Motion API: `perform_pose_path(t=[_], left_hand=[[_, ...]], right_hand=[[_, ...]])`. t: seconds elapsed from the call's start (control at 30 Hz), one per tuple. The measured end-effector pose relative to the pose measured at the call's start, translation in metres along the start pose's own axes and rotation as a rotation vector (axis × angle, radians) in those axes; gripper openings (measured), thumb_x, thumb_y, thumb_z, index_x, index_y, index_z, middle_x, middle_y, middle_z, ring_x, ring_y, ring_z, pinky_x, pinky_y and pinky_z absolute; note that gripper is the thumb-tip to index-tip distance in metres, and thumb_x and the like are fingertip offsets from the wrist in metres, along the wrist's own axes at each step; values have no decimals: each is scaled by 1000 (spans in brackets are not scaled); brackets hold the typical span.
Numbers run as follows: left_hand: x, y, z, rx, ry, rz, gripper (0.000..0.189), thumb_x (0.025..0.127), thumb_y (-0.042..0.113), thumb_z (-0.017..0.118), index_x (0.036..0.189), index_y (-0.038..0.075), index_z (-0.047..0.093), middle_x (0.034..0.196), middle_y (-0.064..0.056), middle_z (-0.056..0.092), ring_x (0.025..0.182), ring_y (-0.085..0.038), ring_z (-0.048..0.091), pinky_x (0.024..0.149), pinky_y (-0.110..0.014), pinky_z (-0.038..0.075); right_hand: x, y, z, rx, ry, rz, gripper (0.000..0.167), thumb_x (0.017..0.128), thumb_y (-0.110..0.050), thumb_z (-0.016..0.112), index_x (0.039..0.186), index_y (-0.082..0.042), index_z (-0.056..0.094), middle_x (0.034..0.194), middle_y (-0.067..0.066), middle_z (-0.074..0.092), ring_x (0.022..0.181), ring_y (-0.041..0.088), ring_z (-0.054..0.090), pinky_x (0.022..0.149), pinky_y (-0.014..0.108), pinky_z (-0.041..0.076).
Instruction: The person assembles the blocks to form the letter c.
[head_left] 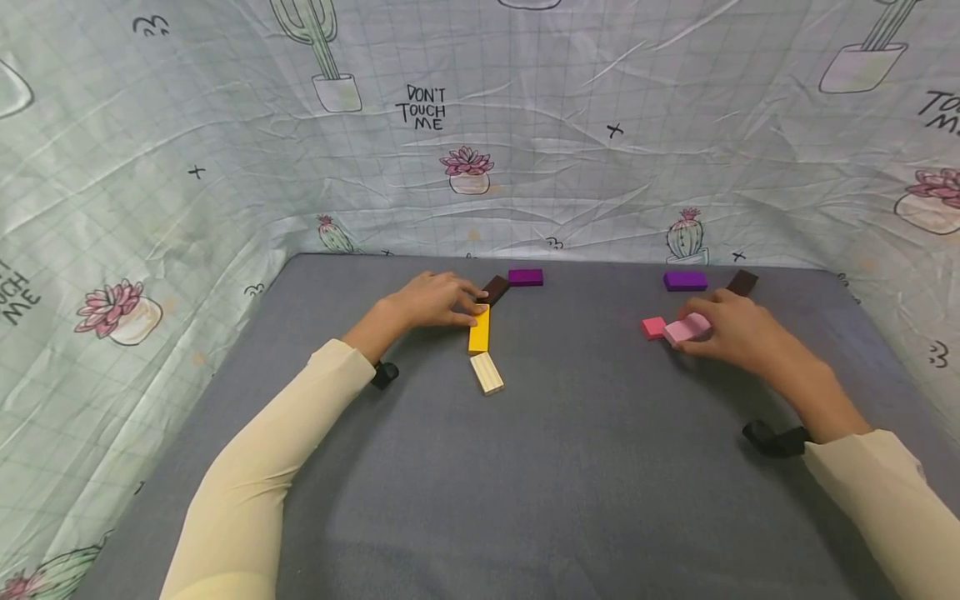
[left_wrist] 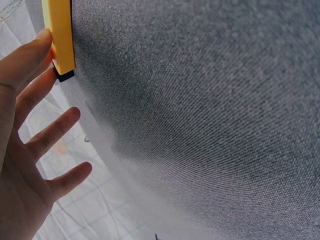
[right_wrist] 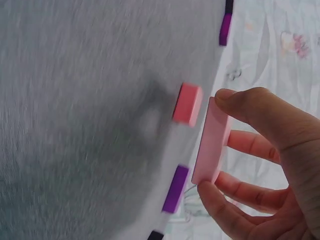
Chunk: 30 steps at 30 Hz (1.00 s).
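My left hand is at a yellow block, thumb and fingertips against its side near the far end. In the left wrist view the outer fingers spread out straight. A dark brown block lies at the yellow block's far end, and a cream block at its near end. My right hand grips a light pink block between thumb and fingertips, at the block's two ends in the right wrist view. Beside it on the table is a coral-pink block.
On the left, a purple block adjoins the dark brown one. Another purple block and a second dark brown block lie beyond my right hand. Printed cloth hangs around the grey table.
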<state>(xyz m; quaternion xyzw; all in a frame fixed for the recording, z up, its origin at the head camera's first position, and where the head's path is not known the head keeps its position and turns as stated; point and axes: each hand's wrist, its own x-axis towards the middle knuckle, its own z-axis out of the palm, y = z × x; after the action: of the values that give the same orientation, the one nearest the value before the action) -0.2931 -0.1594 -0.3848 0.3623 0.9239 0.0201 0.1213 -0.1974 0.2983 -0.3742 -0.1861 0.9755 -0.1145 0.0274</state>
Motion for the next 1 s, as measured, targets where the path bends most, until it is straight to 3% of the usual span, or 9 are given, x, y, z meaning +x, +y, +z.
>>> perform_pose_path(t=[0.23,0.4,0.57,0.8,1.0], left_hand=[[-1,0,-1,2,5,2,37,99,45,65,133,30,69,148,10,54,137,-26,46,112,-63,30],[-2,2,-2,5,-6,4,38,100,44,65,134,29,68,149,10,54,139,-26,45,113,-63,29],[-3,4,-4,9,-9,10,38,100,42,65,136,28,68,150,9,54,139,-26,45,113,-64,29],[-4,4,-4,5,-10,-2,38,100,43,65,135,29,68,150,10,53,139,-26,45,113,-63,29],[-3,4,-4,19,-18,-2,39,100,44,64,136,30,67,150,10,52,139,-26,45,113,-62,30]], right_hand=[[-7,-28,1,26,-14,-2,43,85,-31,81,120,-10,69,125,30,58,105,46,60,85,69,47],[-11,-46,5,47,-24,-20,46,85,-31,82,122,-9,69,125,27,59,102,42,62,83,64,50],[-14,-60,11,71,9,-64,38,84,-27,83,117,-11,71,124,23,62,105,40,63,85,60,51],[-12,-78,18,111,-25,-69,36,85,-25,82,116,-13,71,135,31,55,116,50,60,91,68,47],[-9,-90,23,115,0,-113,36,83,-27,85,114,-12,72,121,22,63,104,40,66,85,62,52]])
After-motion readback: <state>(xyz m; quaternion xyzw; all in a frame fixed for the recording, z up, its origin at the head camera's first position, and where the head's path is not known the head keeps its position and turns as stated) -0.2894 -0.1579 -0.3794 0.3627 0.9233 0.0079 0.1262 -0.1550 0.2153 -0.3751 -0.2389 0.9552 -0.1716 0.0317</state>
